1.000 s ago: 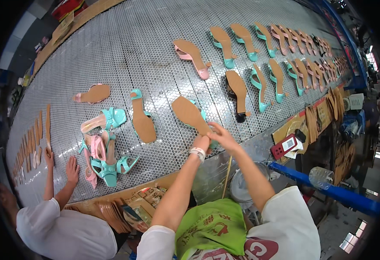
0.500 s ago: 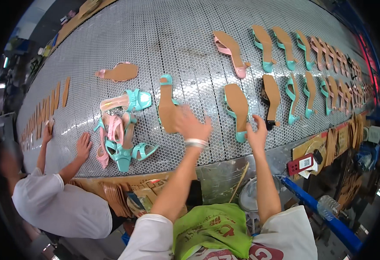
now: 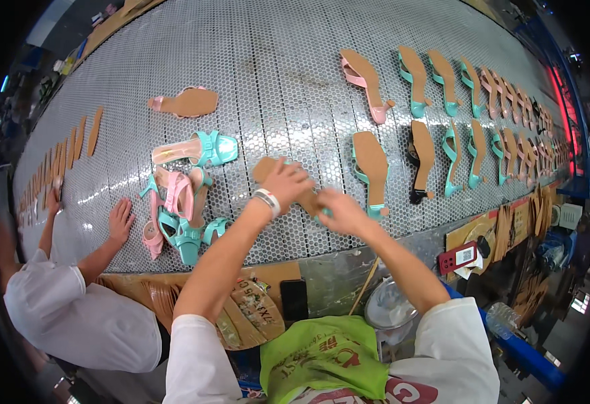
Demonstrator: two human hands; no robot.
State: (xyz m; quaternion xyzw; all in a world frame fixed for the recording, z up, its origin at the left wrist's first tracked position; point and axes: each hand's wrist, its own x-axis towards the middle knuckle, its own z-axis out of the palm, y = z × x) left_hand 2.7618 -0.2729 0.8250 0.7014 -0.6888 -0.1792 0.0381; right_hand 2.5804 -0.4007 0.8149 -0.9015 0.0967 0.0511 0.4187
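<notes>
1. A tan sole with a teal heel (image 3: 293, 180) is held between both hands on the perforated metal surface (image 3: 254, 60); it lies flat there, under the palms.
2. The left hand (image 3: 287, 182) is pressed on the upper part of this sole, with the fingers bent over it. A white wristband (image 3: 266, 200) is worn on this wrist.
3. The right hand (image 3: 338, 210) is closed on the lower end of the same sole, so the two hands are close together, almost touching.
4. Just right of the hands, a teal shoe with its tan sole up (image 3: 370, 168) is already laid straight, and beyond it a black one (image 3: 421, 158) is placed.
5. Farther right and above, long rows of teal and pink shoes (image 3: 483, 114) are lined up with soles up; this part of the work is judged as done.
6. Left of the hands, a heap of teal and pink sandals (image 3: 182, 202) is not yet put in order, so several pairs are judged as left.
7. A single pink shoe with sole up (image 3: 186, 103) is lying alone above this heap.
8. At the far left, another person's hand (image 3: 120, 221) is rested on the surface.
</notes>
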